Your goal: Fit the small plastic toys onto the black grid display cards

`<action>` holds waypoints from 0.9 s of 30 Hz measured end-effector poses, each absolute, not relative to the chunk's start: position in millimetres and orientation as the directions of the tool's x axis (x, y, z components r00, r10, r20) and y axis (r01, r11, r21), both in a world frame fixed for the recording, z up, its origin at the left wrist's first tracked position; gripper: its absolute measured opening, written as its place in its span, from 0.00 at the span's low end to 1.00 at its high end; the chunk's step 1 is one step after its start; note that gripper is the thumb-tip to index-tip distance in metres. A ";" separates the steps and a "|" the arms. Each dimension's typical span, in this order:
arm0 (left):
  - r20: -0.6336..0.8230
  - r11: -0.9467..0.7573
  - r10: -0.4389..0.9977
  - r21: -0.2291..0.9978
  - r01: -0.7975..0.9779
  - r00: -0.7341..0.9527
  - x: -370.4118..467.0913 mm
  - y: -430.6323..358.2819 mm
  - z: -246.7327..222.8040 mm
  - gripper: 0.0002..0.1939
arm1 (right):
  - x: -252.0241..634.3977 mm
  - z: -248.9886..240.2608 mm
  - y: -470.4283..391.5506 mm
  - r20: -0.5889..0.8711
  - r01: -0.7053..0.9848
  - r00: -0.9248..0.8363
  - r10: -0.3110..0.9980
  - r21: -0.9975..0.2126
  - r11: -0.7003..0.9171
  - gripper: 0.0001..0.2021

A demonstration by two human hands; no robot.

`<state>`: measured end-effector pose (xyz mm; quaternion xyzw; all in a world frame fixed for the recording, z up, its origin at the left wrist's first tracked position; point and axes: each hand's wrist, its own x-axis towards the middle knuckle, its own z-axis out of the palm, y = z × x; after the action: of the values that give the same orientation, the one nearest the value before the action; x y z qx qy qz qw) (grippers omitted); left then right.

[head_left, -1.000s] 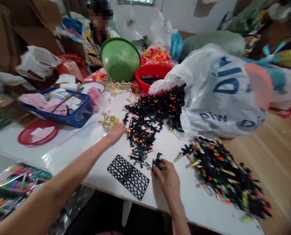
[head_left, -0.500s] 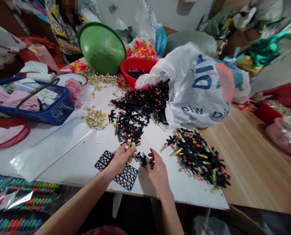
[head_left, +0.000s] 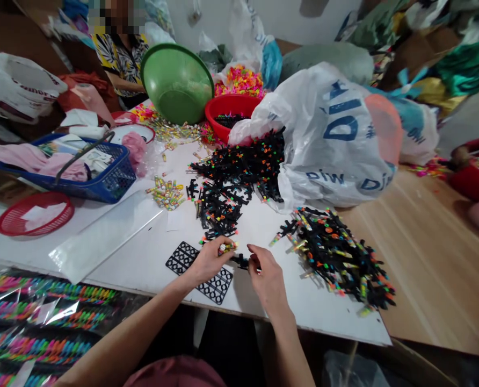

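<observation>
My left hand (head_left: 208, 262) is closed around several small printed tubes (head_left: 228, 248) with yellow-green wrapping. Between the thumb and fingers of my right hand (head_left: 268, 273) is a small black toy gun (head_left: 241, 261), held level, its front end close to the tubes. Under my left wrist a black plastic grid (head_left: 182, 256) with round holes lies on the white table. Beyond my hands spreads a heap of black toy guns (head_left: 221, 207) with coloured tips. To the right lies another pile of toy guns (head_left: 336, 252), with printed tubes among them.
Loose printed tubes (head_left: 166, 193) lie left of the heap. A large white plastic bag (head_left: 340, 156) stands behind it, beside a red basin (head_left: 219, 121) and a tilted green basin (head_left: 179, 80). At left are a blue basket (head_left: 106, 180) and clear plastic sheeting (head_left: 102, 236). A person (head_left: 121, 64) sits opposite.
The camera view has shifted, moving the scene slightly right. My right hand has brought the toy gun nearer the tubes in my left hand, and the gun lies more level.
</observation>
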<state>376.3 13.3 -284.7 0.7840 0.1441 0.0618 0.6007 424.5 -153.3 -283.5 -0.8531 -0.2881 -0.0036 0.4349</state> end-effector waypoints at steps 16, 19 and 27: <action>-0.279 0.540 0.347 0.840 0.052 0.896 373.2 -4.4 -270.0 0.17 | 405.0 -262.0 -119.3 -0.062 -0.039 0.983 0.174 -0.991 -0.131 0.15; -0.265 0.526 0.298 0.847 0.074 0.917 372.4 1.0 -268.0 0.17 | 404.4 -259.7 -120.4 -0.006 0.028 0.980 0.201 -0.986 -0.164 0.13; -0.206 0.353 0.317 0.932 0.086 0.926 369.3 0.1 -280.2 0.14 | 396.2 -272.2 -118.5 0.046 0.067 0.996 0.082 -0.960 -0.273 0.13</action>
<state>369.3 0.1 -280.2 0.5642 0.1786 0.0721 0.8028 396.2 -118.5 -272.2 -0.7978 -0.0466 0.0063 0.6011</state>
